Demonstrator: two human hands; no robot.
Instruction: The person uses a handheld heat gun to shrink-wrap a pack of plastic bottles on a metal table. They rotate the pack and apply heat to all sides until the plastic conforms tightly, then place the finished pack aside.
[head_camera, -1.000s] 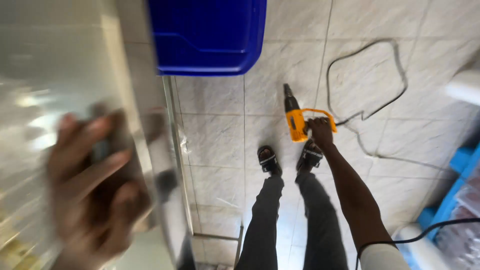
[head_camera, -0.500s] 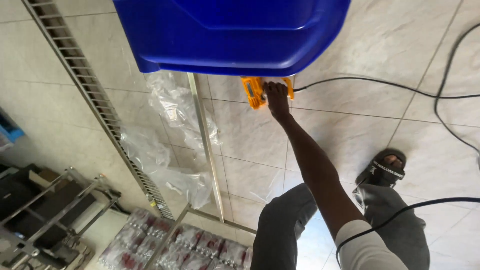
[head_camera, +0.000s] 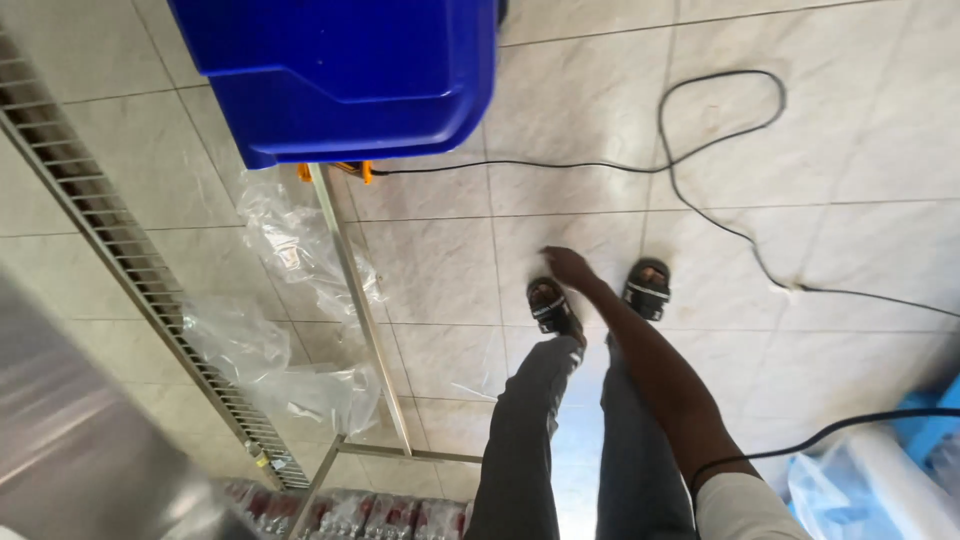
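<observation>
My right hand (head_camera: 567, 266) hangs free above the tiled floor, just over my sandalled feet (head_camera: 552, 305), with nothing in it and its fingers loosely apart. An orange power drill (head_camera: 335, 170) lies on the floor to the upper left, mostly hidden under the rim of a blue plastic bin (head_camera: 340, 75). Its black cord (head_camera: 700, 150) loops away across the tiles to the right. My left hand is out of sight.
A thin metal frame bar (head_camera: 360, 310) runs down from the bin, with crumpled clear plastic wrap (head_camera: 290, 250) beside it. A floor drain grate (head_camera: 130, 260) crosses the left side. Packed bottles (head_camera: 340, 515) sit at the bottom, blue items (head_camera: 900, 460) at lower right.
My right hand has let go of the orange drill and drawn back towards my feet. The drill stays under the blue bin's edge. The view has swung.
</observation>
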